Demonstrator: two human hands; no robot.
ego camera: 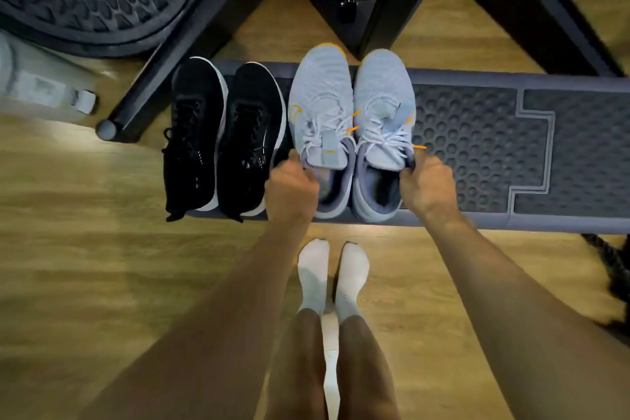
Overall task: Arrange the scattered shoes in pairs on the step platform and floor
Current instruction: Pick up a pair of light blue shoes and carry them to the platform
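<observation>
Shoes filled the left half of the step platform (477,153), which ran across the middle of the frame on the wooden floor (85,232). A black pair (221,140) stood at its left end, toes pointing to the top of the frame, the two touching along their inner sides. Just to the right, a grey pair with orange accents (351,119) sat the same way, sides pressed together. The left hand (289,184) pinched the collar of the left grey shoe (320,112), and the right hand (426,184) pinched the collar of the right grey shoe (383,112), fingers closed on the rims. Gripping at the openings probably let the person square both heels to the platform's near edge. The right half of the platform lay bare, room for further pairs. Socked feet (332,276) stood below.
</observation>
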